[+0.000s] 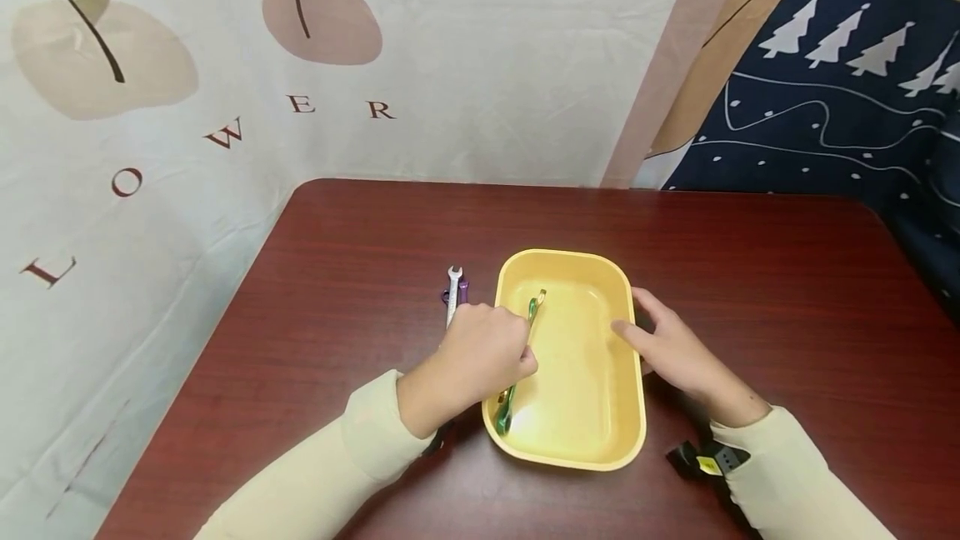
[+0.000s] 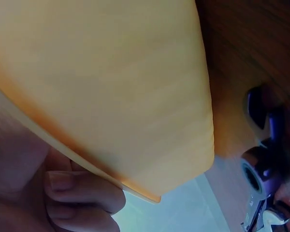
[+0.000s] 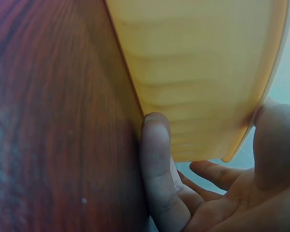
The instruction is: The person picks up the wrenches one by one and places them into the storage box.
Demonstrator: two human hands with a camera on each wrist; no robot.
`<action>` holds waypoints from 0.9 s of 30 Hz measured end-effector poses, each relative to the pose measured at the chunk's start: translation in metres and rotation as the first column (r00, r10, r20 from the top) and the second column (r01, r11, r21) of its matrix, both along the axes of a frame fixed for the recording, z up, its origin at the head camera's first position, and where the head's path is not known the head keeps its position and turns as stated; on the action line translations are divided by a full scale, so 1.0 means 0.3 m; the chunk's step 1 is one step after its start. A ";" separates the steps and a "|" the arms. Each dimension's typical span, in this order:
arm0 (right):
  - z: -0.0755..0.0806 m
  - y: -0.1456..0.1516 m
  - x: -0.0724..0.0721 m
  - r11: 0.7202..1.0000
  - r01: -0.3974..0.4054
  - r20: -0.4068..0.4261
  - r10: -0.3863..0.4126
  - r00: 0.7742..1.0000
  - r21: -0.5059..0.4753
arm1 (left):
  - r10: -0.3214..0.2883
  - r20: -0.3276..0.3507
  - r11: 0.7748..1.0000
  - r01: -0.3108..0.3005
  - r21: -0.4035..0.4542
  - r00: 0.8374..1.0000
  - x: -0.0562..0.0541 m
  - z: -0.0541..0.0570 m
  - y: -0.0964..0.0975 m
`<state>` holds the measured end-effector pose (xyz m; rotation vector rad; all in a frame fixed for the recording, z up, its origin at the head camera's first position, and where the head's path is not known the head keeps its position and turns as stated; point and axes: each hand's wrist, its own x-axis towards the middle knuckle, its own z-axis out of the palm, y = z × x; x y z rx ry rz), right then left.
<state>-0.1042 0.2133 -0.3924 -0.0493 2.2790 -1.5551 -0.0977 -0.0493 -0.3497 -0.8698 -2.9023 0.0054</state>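
On the table, head view: a yellow tray sits on the dark red table, right in front of the person.
Green wrench: a green wrench lies inside the tray by its left wall. Its long way runs from the near end of the tray to the far end.
Left hand: the left hand reaches over the left rim and its curled fingers pinch the middle of the green wrench. It is the hand on the wrench.
Right hand: the right hand rests on the right rim with loose, straight fingers. It holds the tray steady and grips nothing. The wrench is across the tray from it.
Other tools: a silver wrench and a purple one lie on the table just left of the tray, past the left hand.
Behind: a white cloth with flowers and letters hangs at the back.

Left wrist view: the tray wall fills the picture. Bent fingers show under its rim. The purple tool lies close by on the table. The green wrench is hidden.

Right wrist view: one finger presses the outside of the tray wall and the thumb hooks over the rim. The palm is open.
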 end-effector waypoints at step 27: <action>-0.006 -0.002 0.000 1.000 0.000 -0.013 0.000 1.000 -0.020 | -0.078 -0.150 0.997 0.074 -0.030 0.986 0.008 -0.012 0.000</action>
